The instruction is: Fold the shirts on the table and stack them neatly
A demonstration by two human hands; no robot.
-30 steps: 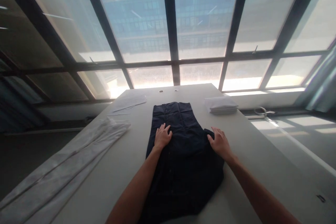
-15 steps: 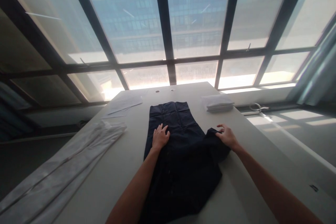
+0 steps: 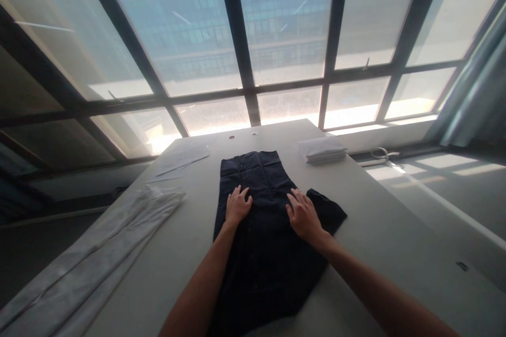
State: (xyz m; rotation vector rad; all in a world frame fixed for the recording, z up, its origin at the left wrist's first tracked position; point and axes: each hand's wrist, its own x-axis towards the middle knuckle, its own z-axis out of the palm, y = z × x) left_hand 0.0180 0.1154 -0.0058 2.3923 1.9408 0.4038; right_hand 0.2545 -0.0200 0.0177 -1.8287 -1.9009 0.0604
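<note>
A dark navy garment (image 3: 263, 253) lies lengthwise on the white table (image 3: 185, 253) before me. Its far edge is narrow and nearly straight, and faint small dots run down its middle. My left hand (image 3: 238, 205) rests flat on its left part, fingers spread. On the right part, my right hand (image 3: 303, 214) lies palm down with fingers extended, gripping nothing. Just beyond that hand, a dark flap of the cloth juts out to the right in a point. The near end of the garment is partly hidden by my forearms.
Clear plastic bags (image 3: 98, 253) stretch along the table's left side. White sheets (image 3: 179, 160) lie at the far left, and a folded white stack (image 3: 324, 150) at the far right. A small black item (image 3: 461, 266) is at the right. Windows stand behind the table.
My right hand has let go of the pinched cloth at the right and moved left onto the garment. The flap now lies flatter. My left hand stays in place on the cloth.
</note>
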